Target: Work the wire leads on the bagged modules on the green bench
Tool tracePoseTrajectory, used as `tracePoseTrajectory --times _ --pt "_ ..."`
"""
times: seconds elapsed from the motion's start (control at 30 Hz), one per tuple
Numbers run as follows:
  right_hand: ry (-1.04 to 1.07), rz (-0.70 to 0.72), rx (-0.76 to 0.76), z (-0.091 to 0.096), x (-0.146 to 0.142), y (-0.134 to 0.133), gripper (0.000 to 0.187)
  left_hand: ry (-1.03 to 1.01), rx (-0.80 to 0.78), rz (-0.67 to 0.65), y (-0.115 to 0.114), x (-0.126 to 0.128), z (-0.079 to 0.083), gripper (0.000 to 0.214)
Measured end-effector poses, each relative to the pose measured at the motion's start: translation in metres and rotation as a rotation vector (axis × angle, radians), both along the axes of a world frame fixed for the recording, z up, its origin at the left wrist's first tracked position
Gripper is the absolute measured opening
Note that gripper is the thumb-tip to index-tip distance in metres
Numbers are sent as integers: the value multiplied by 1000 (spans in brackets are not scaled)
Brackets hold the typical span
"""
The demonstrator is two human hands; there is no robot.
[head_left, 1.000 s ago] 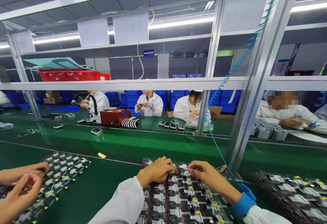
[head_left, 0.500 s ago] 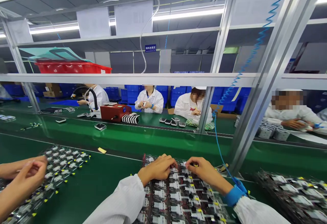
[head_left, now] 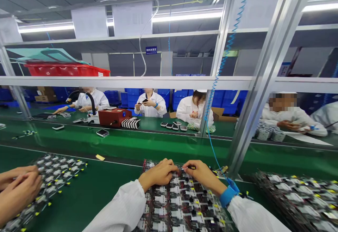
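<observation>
My left hand [head_left: 158,173] curls over the top row of a dense panel of small wired electronic modules [head_left: 179,203], which have white labels and yellow tips. My right hand [head_left: 202,176], with a blue wrist strap [head_left: 228,196], pinches a small dark-and-yellow wired part at the same row. Whether my left fingers grip anything is hidden. At the lower left, a co-worker's hands [head_left: 18,193] sit beside a second module panel [head_left: 52,172]. A third panel [head_left: 298,196] lies to my right.
A green workbench [head_left: 79,168] lies under the panels. An aluminium frame upright [head_left: 264,84] and a blue coiled cord [head_left: 224,55] rise at right. Across a green conveyor [head_left: 132,136], several co-workers sit near a red box device [head_left: 114,117] and small phone-like devices [head_left: 169,124].
The whole view has shifted left and slightly up. My hands have drawn closer together over the panel's top row. The co-worker's hands at left sit lower.
</observation>
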State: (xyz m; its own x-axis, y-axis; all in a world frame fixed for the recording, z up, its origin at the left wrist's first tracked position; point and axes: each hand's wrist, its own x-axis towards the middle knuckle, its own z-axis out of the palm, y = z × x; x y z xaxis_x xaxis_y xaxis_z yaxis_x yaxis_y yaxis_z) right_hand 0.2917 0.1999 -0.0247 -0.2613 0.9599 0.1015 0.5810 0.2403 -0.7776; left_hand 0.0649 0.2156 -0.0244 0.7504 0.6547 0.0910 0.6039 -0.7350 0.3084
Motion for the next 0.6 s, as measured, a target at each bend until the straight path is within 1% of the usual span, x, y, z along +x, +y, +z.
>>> tracePoseTrajectory --times 0.13,0.27,0.43,0.5,0.6 --pt "-3 -34 -22 -2 -4 1 23 -45 -18 43 -1 2 0 40" --pt "-14 -62 -39 -3 -8 0 19 -119 -47 73 -3 2 1 30" --pt "-29 -70 -24 2 -13 0 16 -243 -85 125 -1 -1 -1 22" --pt "-37 -68 -14 6 -16 1 16 -287 -107 143 2 -2 -5 22" --pt "-46 -65 0 9 -22 3 16 -331 -143 178 6 -3 -11 28"
